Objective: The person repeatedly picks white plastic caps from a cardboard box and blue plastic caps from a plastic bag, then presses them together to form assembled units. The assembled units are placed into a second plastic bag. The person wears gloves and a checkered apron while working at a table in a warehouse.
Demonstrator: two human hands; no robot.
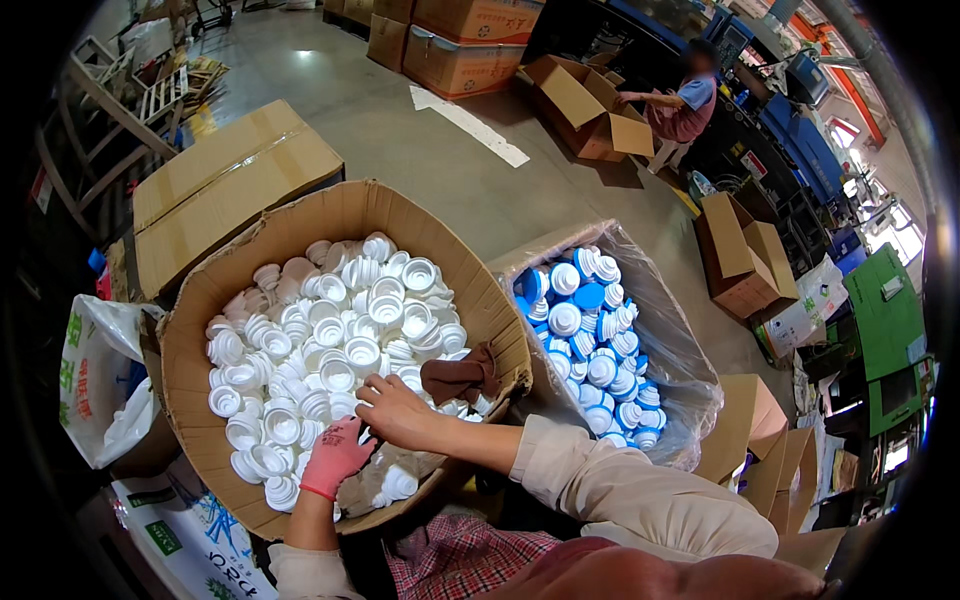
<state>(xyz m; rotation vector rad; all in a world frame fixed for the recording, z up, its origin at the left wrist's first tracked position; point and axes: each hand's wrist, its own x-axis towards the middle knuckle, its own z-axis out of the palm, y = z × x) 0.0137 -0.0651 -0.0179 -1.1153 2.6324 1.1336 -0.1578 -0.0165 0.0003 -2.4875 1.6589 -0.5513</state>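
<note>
A large round-sided cardboard box (pixel 190 400) in front of me holds a heap of white ribbed plastic caps (pixel 362 352). My left hand (pixel 338 460), in a pink glove with a red cuff, is over the near part of the heap with its fingers curled. Close against it, my bare right hand (pixel 398 412) reaches in from the right, its fingers bent over the caps. Whatever lies between the two hands is hidden by the fingers. A brown cloth or glove (pixel 460 375) rests on the caps beside the right hand.
A plastic-lined box (pixel 690 400) with blue-and-white caps (pixel 600 370) stands to the right. Behind left is a closed carton (pixel 235 165); at left, a white bag (pixel 105 385). Open cartons (pixel 740 255) stand farther right. Another person (pixel 685 105) is at an open carton in the back.
</note>
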